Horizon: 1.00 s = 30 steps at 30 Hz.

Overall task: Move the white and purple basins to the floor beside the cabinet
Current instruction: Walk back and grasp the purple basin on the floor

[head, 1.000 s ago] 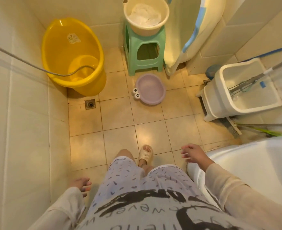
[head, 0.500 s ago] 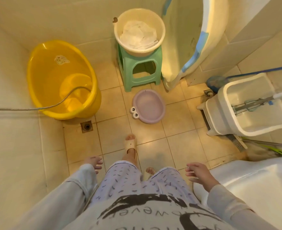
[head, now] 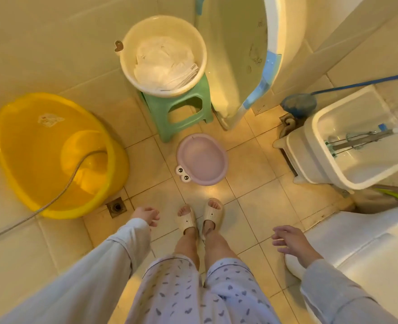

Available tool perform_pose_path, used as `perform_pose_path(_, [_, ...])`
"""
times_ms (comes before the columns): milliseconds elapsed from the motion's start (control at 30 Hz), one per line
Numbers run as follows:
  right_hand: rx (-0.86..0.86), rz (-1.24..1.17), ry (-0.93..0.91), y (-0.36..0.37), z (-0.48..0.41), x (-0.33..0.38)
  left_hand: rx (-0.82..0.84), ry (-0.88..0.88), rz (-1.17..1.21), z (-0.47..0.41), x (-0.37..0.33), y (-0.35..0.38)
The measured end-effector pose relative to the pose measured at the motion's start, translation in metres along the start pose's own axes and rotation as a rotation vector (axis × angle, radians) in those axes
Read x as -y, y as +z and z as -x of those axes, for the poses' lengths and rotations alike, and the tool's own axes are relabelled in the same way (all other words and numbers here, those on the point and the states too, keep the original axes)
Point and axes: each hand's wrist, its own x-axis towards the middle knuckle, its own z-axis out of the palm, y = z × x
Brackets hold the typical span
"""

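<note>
The purple basin (head: 202,159), with cartoon eyes on its near rim, lies on the tiled floor just ahead of my feet. Behind it the white basin (head: 128,69) holds white cloth and sits on a green stool (head: 181,113) by the back wall. My left hand (head: 145,215) hangs open at my left side, well short of the purple basin. My right hand (head: 289,240) hangs open with fingers spread, low on the right, above a white fixture's edge. Both hands hold nothing.
A large yellow tub (head: 53,155) with a hose (head: 60,195) in it leans at the left wall, a floor drain (head: 116,206) beside it. A white mop bucket (head: 347,146) stands at right. A white and blue tub (head: 242,54) leans upright behind the stool.
I have stepped forward, so both feet now stand together near the purple basin. The basins look closer. Both hands stay empty and have swung slightly forward.
</note>
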Motion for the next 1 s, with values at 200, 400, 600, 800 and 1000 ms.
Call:
perform_pose_path(200, [0.071, 0.129, 0.006, 0.030, -0.075, 0.047, 0.016, -0.046, 0.077, -0.060, -0.028, 0.019])
perform_pose_path(400, [0.105, 0.194, -0.062, 0.081, -0.176, 0.109, 0.026, -0.013, 0.089, -0.154, -0.058, 0.040])
perform_pose_path(600, [0.092, 0.206, -0.102, 0.156, -0.326, 0.128, 0.027, 0.096, -0.026, -0.300, -0.083, 0.078])
perform_pose_path(800, [-0.011, 0.289, -0.016, 0.220, -0.449, 0.101, -0.231, 0.183, -0.325, -0.448, -0.104, 0.120])
perform_pose_path(1000, [0.038, -0.052, 0.058, 0.254, -0.495, 0.061, -0.157, 0.219, -0.164, -0.513, -0.128, 0.155])
